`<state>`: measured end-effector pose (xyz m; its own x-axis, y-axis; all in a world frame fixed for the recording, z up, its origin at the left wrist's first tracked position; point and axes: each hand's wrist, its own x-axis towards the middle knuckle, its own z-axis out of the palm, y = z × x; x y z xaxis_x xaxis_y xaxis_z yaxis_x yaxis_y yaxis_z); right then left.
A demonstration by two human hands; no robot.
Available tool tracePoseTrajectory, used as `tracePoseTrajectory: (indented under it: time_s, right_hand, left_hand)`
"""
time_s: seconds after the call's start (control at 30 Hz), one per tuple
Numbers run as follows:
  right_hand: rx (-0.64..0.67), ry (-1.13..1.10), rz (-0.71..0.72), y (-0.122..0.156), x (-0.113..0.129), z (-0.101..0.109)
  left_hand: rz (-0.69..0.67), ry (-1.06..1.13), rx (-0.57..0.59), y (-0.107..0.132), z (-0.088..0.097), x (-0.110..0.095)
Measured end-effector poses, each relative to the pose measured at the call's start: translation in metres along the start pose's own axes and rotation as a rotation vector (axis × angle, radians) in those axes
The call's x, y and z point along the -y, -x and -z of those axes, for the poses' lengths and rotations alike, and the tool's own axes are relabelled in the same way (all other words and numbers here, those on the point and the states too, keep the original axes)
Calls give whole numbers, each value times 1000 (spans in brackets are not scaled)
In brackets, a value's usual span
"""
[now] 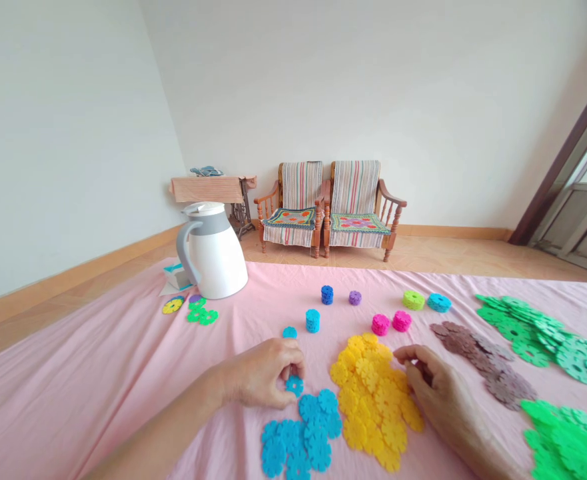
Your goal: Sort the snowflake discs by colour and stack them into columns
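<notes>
My left hand [268,373] is pinched on a blue flower-shaped disc [294,385], just above a loose heap of blue discs [303,437]. A short blue stack [290,332] stands just beyond its knuckles, partly hidden by them. A taller blue stack [312,321] is a little farther right. My right hand [436,390] rests at the right edge of a big pile of yellow discs [370,393]. Its fingers are curled but apart from the thumb, and nothing shows between them.
Farther back are dark blue [327,295], purple [355,297], pink [380,325] and lime [413,300] stacks. Brown [483,357] and green [538,327] heaps spread at right. A white jug [218,257] stands at left on the pink cloth [138,373], beside several mixed discs [202,312].
</notes>
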<state>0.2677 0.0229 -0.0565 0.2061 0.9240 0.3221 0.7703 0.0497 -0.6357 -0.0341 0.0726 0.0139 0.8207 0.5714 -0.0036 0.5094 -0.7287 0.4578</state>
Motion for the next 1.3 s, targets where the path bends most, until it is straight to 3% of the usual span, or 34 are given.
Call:
tracePoseTrajectory:
  time_s: [0.27,0.57,0.83,1.3]
  right_hand:
    - [17,13,14,-1,1,2]
    - [49,-1,18,-1,2,2]
    - [11,40,40,-1,16,11]
    - [15,39,15,-2,18,12]
  left_hand:
    - [-11,-132,13,0,9,-8]
    - [20,-76,47,2,11,-8]
    - [113,-19,31,-1,4,-8]
    - [125,39,9,0,3,-2]
